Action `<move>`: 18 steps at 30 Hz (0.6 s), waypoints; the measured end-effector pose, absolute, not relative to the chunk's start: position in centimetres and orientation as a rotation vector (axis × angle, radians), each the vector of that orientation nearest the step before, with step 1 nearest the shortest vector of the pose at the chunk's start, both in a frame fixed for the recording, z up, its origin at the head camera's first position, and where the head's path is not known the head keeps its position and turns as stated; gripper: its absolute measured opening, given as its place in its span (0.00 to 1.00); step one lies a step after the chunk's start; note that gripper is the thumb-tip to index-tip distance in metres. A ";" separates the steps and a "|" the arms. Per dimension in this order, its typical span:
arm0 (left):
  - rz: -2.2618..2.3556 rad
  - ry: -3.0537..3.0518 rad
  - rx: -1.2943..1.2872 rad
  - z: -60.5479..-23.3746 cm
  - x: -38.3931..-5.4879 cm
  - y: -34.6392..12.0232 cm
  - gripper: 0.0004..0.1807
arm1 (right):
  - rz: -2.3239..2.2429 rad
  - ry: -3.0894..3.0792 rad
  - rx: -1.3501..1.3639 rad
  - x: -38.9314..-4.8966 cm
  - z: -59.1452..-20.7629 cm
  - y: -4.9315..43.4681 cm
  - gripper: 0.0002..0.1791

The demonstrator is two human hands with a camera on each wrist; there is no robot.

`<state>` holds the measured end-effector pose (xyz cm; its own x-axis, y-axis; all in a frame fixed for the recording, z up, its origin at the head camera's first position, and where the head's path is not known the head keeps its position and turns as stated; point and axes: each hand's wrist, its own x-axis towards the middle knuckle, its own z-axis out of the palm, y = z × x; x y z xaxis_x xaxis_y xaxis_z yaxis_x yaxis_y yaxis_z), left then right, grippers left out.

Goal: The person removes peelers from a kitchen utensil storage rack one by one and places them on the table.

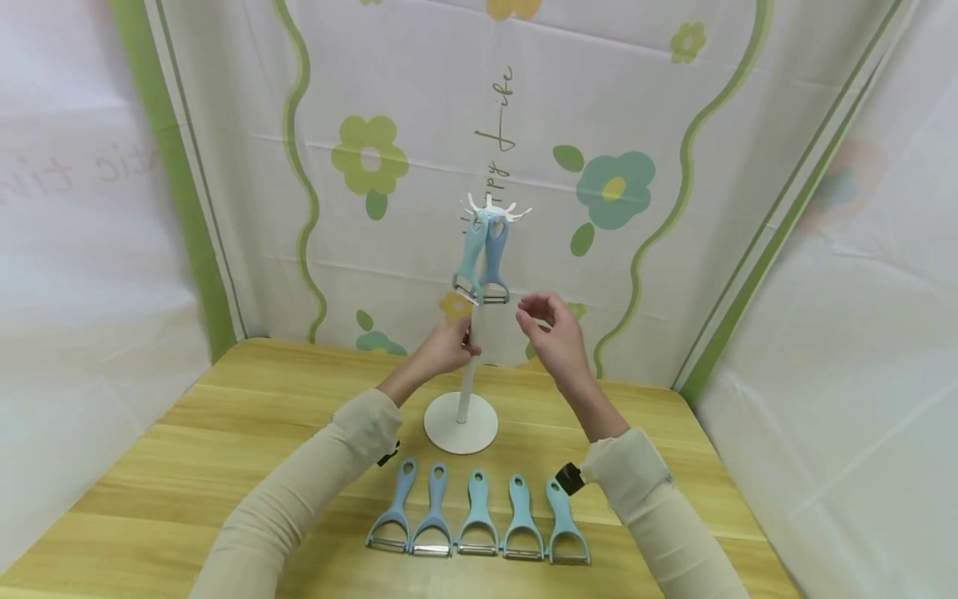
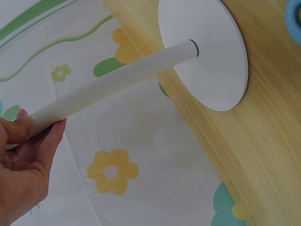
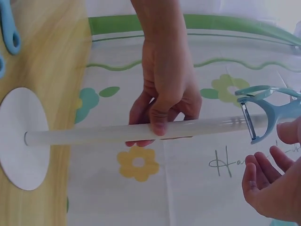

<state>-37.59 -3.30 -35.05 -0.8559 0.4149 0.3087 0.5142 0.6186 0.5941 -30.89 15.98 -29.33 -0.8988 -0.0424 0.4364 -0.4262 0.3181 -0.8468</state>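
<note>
My left hand grips the white pole of a stand partway up, thumb on one side and fingers on the other. The pole rises from a round white base on the table to a crown of hooks. Two Y-shaped peelers hang from these hooks: a light turquoise one and a bluer one. Just right of and below them is my right hand, its fingers loosely curved with a gap to the thumb and nothing held. In the right wrist view its thumb overlaps a hanging peeler's handle.
Several more peelers lie in a row on the wooden table, in front of the base, handles pointing away from me. Behind the table hangs a white curtain printed with flowers; similar sheets enclose both sides.
</note>
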 end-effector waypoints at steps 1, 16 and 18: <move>-1.060 -2.699 -0.778 -35.1 -37.6 -3.3 0.21 | 1.606 -2.237 0.424 -31.1 -29.0 15.7 0.16; -1.079 -2.705 -0.764 -35.0 -37.8 -3.2 0.18 | 1.655 -2.173 0.461 -33.0 -24.7 12.7 0.18; -1.081 -2.705 -0.763 -35.0 -37.8 -3.2 0.17 | 1.681 -2.177 0.452 -33.1 -24.4 12.4 0.17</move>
<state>-37.77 -3.23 -35.03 -0.8637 0.4063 0.2982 0.4999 0.6156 0.6091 -33.12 12.39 -24.43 -0.8869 -0.0360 0.4605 -0.4546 0.2442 -0.8566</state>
